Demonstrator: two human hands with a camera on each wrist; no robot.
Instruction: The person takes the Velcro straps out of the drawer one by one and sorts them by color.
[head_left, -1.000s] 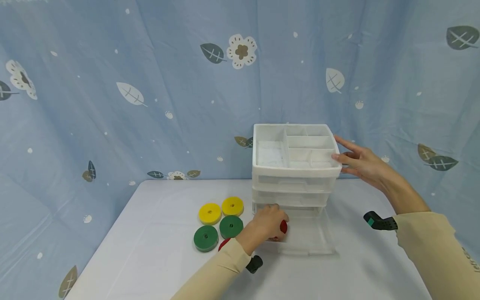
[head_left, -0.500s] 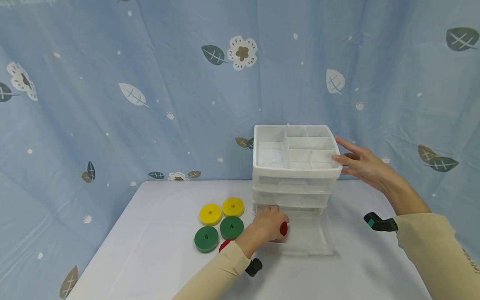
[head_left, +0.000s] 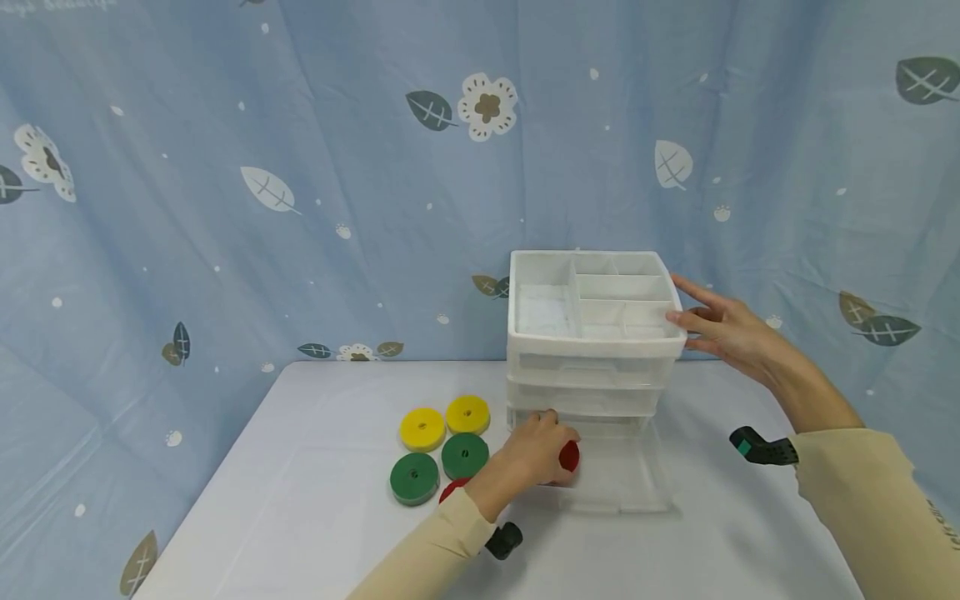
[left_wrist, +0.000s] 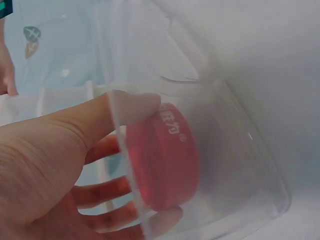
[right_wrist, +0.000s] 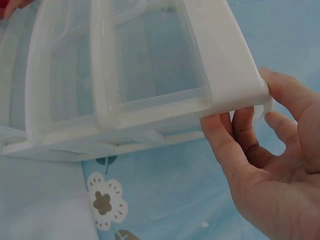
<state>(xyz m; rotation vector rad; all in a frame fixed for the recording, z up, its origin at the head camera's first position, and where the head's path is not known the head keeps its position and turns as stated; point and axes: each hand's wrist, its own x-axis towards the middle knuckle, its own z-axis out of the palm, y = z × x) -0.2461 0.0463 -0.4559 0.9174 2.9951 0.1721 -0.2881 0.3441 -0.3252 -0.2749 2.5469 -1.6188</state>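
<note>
My left hand (head_left: 538,446) reaches into the pulled-out bottom drawer (head_left: 622,475) of a white plastic drawer unit (head_left: 592,345). It grips a red roll of tape (left_wrist: 162,157) between thumb and fingers, partly seen through the drawer's clear wall in the left wrist view. White lettering shows on the roll. My right hand (head_left: 723,329) holds the upper right side of the unit, with thumb and fingers about the top tray's rim (right_wrist: 235,75). The unit's upper two drawers are closed.
Two yellow rolls (head_left: 422,428) and two green rolls (head_left: 414,478) lie left of the unit on the white table (head_left: 300,500). Another red roll (head_left: 452,488) is partly hidden by my left forearm. A blue patterned curtain (head_left: 337,167) hangs behind.
</note>
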